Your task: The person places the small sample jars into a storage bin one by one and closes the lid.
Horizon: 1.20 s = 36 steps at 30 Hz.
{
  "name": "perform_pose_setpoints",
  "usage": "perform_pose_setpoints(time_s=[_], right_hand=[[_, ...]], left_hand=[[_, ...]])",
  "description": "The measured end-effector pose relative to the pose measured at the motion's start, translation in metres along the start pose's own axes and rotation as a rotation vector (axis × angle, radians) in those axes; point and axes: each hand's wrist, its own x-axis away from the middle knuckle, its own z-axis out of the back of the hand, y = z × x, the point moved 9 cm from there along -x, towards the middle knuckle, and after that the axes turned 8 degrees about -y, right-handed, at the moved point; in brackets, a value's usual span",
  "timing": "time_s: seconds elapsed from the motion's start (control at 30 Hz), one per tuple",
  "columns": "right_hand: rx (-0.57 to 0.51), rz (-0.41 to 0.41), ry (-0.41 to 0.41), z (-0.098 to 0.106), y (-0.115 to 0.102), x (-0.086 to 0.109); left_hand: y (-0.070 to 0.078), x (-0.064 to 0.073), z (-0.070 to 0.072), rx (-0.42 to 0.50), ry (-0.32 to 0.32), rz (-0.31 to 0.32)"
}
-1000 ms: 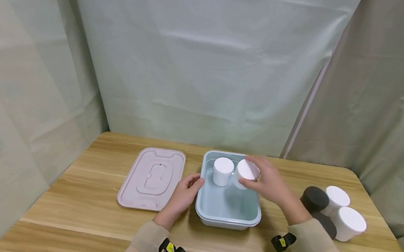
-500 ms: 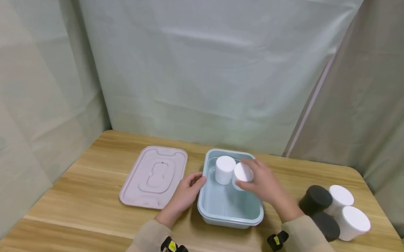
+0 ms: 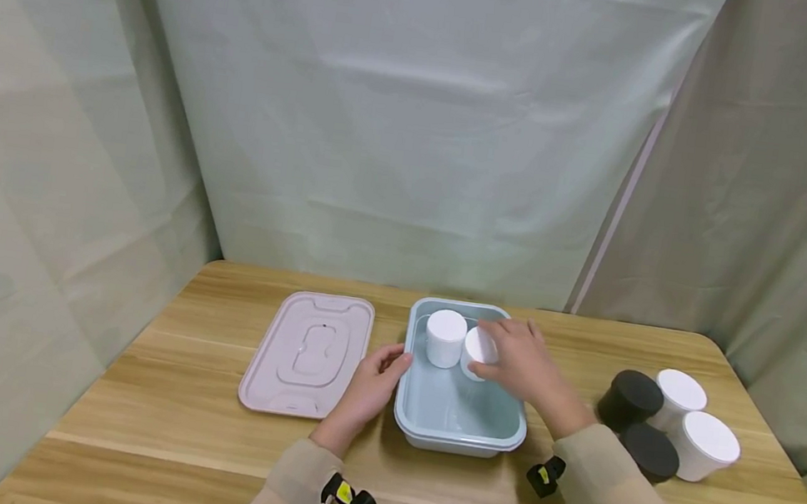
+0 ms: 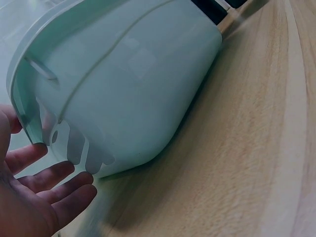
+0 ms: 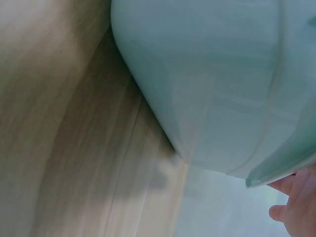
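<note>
A pale blue plastic storage box stands on the table without its lid. Inside, toward its back, one white jar is upright at the left. Just right of it a second white jar is held by my right hand, thumb in front and fingers at the back. My left hand holds the box's left rim. In the left wrist view, the thumb of the left hand lies over the rim, the other fingers loosely outside. The right wrist view shows the box wall, not the held jar.
A pinkish flat lid lies left of the box. To the right, two black jars and two white jars stand in a cluster beside my right forearm. A pale curtain hangs behind the wooden table.
My right hand has moved the second white jar left inside the box, close against the first one, which has shifted slightly left. My left hand has stayed at the rim.
</note>
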Motion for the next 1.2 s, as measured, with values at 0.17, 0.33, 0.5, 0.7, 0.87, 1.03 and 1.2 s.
perform_pose_setpoints(time_s=[0.17, 0.33, 0.5, 0.7, 0.87, 1.03, 1.2], right_hand=[[0.046, -0.003, -0.002, 0.001, -0.001, 0.000], [0.067, 0.014, 0.012, 0.002, -0.003, 0.002], [0.026, 0.035, 0.038, 0.006, -0.002, 0.007], [0.002, 0.061, 0.067, 0.014, 0.004, 0.019], [-0.038, 0.062, 0.080, 0.017, 0.016, 0.033], [-0.065, 0.042, 0.105, 0.023, 0.030, 0.048], [-0.060, 0.002, 0.121, 0.030, 0.044, 0.066]], left_hand=[[0.000, 0.000, 0.000, 0.003, 0.001, 0.022], [-0.001, 0.000, 0.000, 0.009, 0.003, 0.023], [-0.003, -0.002, 0.000, 0.004, 0.004, 0.019], [-0.005, -0.004, 0.000, 0.002, 0.003, 0.016], [-0.002, -0.005, 0.000, 0.001, 0.002, 0.000], [-0.001, -0.007, 0.000, 0.000, -0.003, 0.016], [-0.001, -0.006, 0.000, 0.002, 0.003, 0.003]])
